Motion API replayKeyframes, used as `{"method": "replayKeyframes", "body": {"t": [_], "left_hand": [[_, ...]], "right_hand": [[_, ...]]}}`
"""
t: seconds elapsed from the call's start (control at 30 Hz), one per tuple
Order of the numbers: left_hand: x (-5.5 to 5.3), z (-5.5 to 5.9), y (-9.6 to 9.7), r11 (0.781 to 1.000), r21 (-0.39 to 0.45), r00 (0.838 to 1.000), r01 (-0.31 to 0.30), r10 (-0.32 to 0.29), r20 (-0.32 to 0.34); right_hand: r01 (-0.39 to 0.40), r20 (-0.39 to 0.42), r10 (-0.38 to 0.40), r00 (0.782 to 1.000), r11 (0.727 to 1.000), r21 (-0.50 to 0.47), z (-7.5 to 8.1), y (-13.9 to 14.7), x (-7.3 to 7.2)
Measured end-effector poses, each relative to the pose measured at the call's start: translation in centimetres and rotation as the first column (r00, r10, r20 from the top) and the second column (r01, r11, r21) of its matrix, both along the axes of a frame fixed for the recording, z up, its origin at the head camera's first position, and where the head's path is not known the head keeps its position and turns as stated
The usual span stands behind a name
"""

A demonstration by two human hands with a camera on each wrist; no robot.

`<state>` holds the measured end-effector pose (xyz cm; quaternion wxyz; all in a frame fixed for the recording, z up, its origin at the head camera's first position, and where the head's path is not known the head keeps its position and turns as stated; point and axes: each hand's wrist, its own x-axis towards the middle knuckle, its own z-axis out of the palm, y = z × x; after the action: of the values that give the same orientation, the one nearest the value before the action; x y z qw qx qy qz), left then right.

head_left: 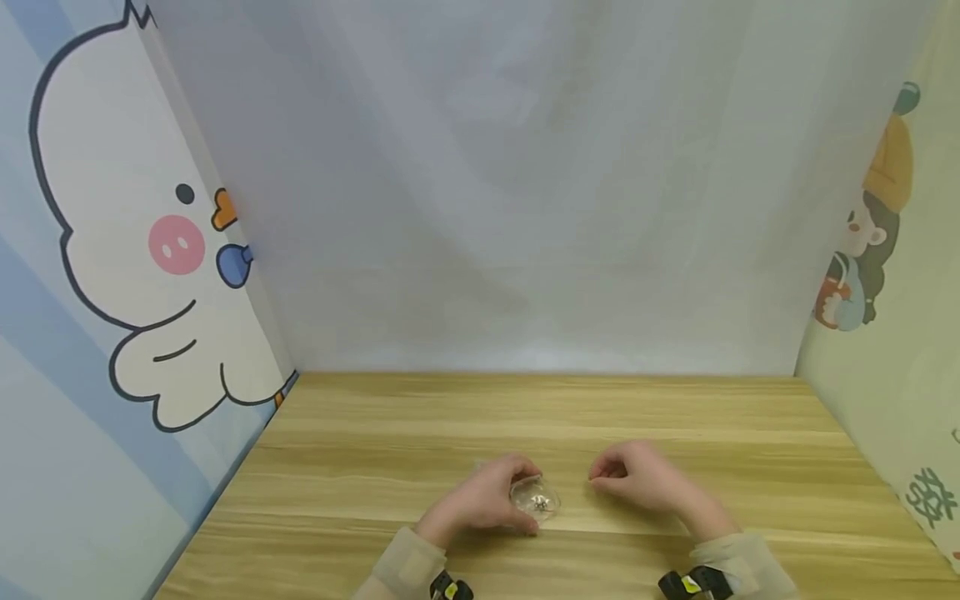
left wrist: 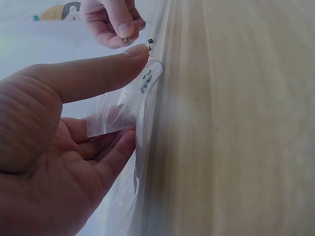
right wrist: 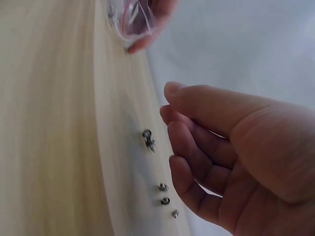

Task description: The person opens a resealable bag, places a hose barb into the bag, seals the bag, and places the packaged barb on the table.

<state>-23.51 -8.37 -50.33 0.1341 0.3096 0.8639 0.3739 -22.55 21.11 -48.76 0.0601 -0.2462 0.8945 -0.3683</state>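
My left hand (head_left: 491, 497) holds a clear zip bag (head_left: 546, 493) low at the tabletop, fingers on the far side and thumb on the near one. Several small dark metal pieces (left wrist: 146, 81) lie inside the bag, near its lower end in the left wrist view. To the right, my right hand (head_left: 639, 479) is held just above the wood, apart from the bag. Its thumb and forefinger pinch a tiny metal piece, like a screw (left wrist: 126, 40), which the fingers hide in the right wrist view. Loose metal pieces (right wrist: 148, 140) lie on the table below that hand.
The wood-grain table (head_left: 360, 433) runs back to a plain pale wall (head_left: 525, 208). A panel with a cartoon bird (head_left: 112, 167) stands at the left, and one with a cartoon figure (head_left: 855, 283) at the right. Black cameras (head_left: 697, 583) sit on both wrists.
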Motion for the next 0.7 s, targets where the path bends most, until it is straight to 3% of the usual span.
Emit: {"method": "replayKeyframes", "body": {"t": [0.7], "left_hand": [[-0.3,-0.3,-0.2,1.000,-0.004,1.000,0.000,0.000,0.002]], "right_hand": [[-0.023,0.026,0.028,0.999,0.986,-0.165,-0.6,-5.9,1.7]]}}
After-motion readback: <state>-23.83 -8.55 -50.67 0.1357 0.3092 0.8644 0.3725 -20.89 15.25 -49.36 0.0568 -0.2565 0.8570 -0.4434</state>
